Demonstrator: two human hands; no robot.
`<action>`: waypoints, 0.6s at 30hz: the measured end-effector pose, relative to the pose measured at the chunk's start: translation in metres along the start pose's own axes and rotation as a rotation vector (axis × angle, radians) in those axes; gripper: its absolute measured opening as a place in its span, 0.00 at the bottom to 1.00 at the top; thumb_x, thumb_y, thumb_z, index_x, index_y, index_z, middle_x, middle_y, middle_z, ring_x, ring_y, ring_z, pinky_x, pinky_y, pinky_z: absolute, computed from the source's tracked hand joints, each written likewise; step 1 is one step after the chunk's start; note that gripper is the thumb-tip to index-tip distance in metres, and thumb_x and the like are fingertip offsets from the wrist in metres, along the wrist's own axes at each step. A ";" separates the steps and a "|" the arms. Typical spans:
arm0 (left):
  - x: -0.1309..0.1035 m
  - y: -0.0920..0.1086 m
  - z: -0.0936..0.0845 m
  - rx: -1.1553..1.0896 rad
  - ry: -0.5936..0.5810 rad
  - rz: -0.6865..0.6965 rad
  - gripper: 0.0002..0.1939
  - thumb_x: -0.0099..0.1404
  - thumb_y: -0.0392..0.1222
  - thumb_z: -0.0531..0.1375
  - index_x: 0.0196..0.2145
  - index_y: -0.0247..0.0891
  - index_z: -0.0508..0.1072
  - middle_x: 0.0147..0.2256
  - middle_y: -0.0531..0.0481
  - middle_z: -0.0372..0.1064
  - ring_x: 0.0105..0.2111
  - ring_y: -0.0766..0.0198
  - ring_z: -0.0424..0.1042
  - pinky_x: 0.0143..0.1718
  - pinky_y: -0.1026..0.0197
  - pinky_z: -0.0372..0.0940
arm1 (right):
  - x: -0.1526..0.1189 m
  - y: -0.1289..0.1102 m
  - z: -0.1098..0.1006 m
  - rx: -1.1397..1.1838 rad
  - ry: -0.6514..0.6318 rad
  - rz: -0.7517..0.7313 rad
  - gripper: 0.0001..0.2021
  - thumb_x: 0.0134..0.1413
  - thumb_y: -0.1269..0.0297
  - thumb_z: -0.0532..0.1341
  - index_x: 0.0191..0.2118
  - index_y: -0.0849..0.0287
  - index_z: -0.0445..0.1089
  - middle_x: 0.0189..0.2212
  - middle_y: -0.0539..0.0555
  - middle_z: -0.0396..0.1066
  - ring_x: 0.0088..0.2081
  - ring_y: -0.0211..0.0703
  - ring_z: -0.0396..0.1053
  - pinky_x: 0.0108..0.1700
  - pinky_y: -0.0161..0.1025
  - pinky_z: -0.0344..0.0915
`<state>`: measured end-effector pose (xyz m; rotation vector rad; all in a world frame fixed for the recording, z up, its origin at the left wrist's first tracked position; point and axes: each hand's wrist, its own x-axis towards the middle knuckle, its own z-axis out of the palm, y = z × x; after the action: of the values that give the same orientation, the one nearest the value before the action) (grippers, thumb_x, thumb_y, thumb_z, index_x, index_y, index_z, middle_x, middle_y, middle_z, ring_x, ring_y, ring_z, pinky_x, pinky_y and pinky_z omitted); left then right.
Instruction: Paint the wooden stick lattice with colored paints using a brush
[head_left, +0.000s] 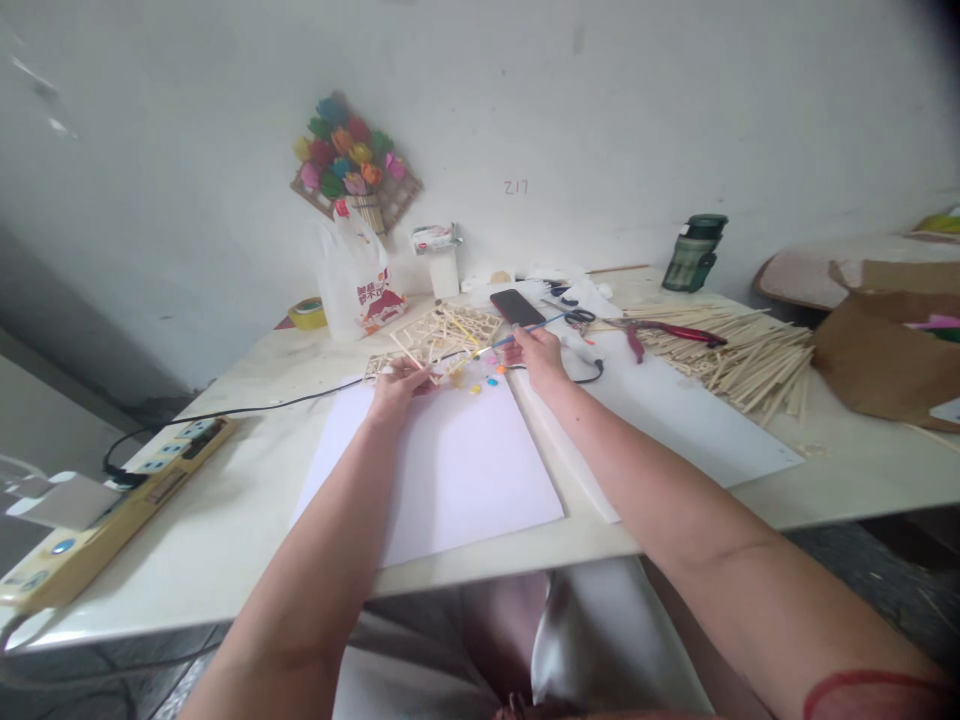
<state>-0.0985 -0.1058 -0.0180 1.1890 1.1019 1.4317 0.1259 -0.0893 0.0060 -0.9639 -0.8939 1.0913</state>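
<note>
My left hand [401,385] is closed on a small piece made of thin wooden sticks [411,350] above the back edge of a white sheet [465,470]. A slim blue stick-like tool [551,322] is pinched in my right hand [536,355], its pale end pointing left toward the wooden piece. Whether its tip touches the wood I cannot tell. Behind my hands lies a lattice of wooden sticks [469,322]. Small blobs of colour, such as a blue one [492,382] and a yellow one [475,390], dot the area between the hands.
A black phone [517,308], scissors [579,316], red-handled pliers [686,332] and a heap of wooden sticks [750,365] lie to the right. Left are a power strip [161,470], a black cable [300,402] and a plastic bag [352,280]. A green bottle [694,253] stands behind.
</note>
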 end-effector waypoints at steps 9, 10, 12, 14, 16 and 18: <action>-0.001 0.002 0.001 -0.010 -0.037 0.011 0.27 0.37 0.51 0.74 0.26 0.37 0.64 0.24 0.49 0.74 0.20 0.66 0.70 0.25 0.64 0.64 | -0.004 0.007 0.007 -0.011 -0.062 0.005 0.10 0.56 0.65 0.61 0.26 0.59 0.63 0.15 0.46 0.70 0.15 0.33 0.67 0.19 0.30 0.67; -0.001 0.002 0.001 -0.011 -0.039 0.011 0.27 0.37 0.51 0.74 0.26 0.37 0.64 0.24 0.49 0.74 0.20 0.66 0.71 0.25 0.64 0.64 | -0.004 0.008 0.007 -0.008 -0.064 0.006 0.10 0.56 0.65 0.61 0.26 0.59 0.63 0.15 0.46 0.70 0.15 0.33 0.67 0.19 0.30 0.67; -0.001 0.002 0.001 -0.014 -0.036 0.011 0.27 0.37 0.50 0.74 0.27 0.38 0.64 0.24 0.49 0.75 0.21 0.66 0.71 0.25 0.65 0.64 | -0.004 0.008 0.008 -0.002 -0.067 0.007 0.10 0.57 0.66 0.60 0.26 0.59 0.63 0.15 0.46 0.70 0.15 0.33 0.68 0.19 0.30 0.67; -0.001 0.001 0.000 -0.016 -0.033 0.012 0.27 0.37 0.50 0.74 0.27 0.38 0.64 0.24 0.49 0.75 0.21 0.67 0.71 0.25 0.65 0.64 | -0.004 0.008 0.008 -0.003 -0.066 0.010 0.10 0.57 0.66 0.60 0.26 0.59 0.63 0.15 0.46 0.70 0.15 0.33 0.68 0.19 0.30 0.67; 0.000 0.000 0.000 -0.016 -0.036 0.014 0.26 0.37 0.50 0.74 0.27 0.38 0.64 0.25 0.50 0.75 0.21 0.66 0.71 0.25 0.65 0.64 | -0.005 0.007 0.009 -0.011 -0.063 0.017 0.10 0.58 0.67 0.60 0.26 0.59 0.63 0.15 0.46 0.70 0.15 0.33 0.68 0.19 0.30 0.67; 0.000 -0.001 -0.001 -0.012 -0.046 0.017 0.26 0.38 0.49 0.74 0.27 0.38 0.64 0.25 0.50 0.75 0.21 0.66 0.71 0.25 0.65 0.65 | -0.007 0.006 0.011 -0.016 -0.061 0.025 0.10 0.59 0.69 0.58 0.25 0.59 0.63 0.15 0.46 0.70 0.15 0.33 0.68 0.19 0.29 0.67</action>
<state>-0.0990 -0.1053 -0.0188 1.2187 1.0528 1.4155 0.1128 -0.0932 0.0034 -0.9617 -0.9436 1.1419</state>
